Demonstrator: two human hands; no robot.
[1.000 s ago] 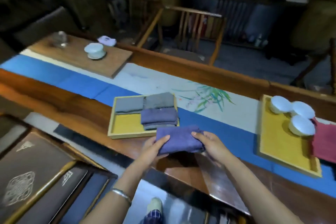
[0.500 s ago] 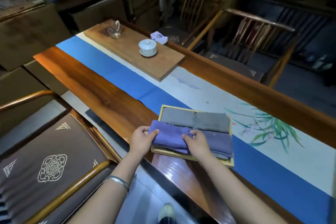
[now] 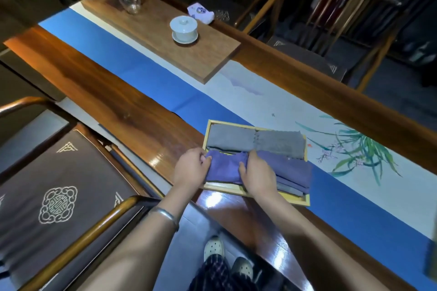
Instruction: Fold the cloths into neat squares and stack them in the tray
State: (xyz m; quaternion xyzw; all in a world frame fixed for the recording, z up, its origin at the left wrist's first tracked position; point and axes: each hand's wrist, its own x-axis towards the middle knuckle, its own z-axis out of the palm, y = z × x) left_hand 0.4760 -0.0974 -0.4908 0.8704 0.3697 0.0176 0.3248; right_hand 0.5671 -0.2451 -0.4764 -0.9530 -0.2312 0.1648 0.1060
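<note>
Folded purple cloth (image 3: 224, 169): a soft, slightly rumpled square, held at the near-left corner of the yellow wooden tray (image 3: 293, 199). The left hand (image 3: 190, 168) pinches its left edge, the grip closed on the fabric; the right hand (image 3: 256, 173) presses and clasps its right side, fingers curled into the folds. Just right of the right-hand grip lies a stack of folded purple and grey cloths (image 3: 293, 177), its top layer purple. Beyond both grips, along the tray's far side, two grey folded cloths (image 3: 255, 140) lie side by side, edges touching. A silver bangle (image 3: 165, 215) circles the left wrist.

The tray rests partly on a blue-and-white runner (image 3: 248, 99) painted with green leaves and small pink blossoms, which runs along a glossy brown desk (image 3: 106, 101). Well beyond the grips, a wooden board (image 3: 208, 56) carries a pale lidded cup (image 3: 184, 29) on a saucer and a glass pitcher (image 3: 131, 0); a small patterned cloth (image 3: 201, 12) lies at the desk's far edge. Wooden chairs (image 3: 343, 7) stand in the dim room; a brown cushion (image 3: 52, 196) to the left bears cream ornamental motifs. No legible writing.
</note>
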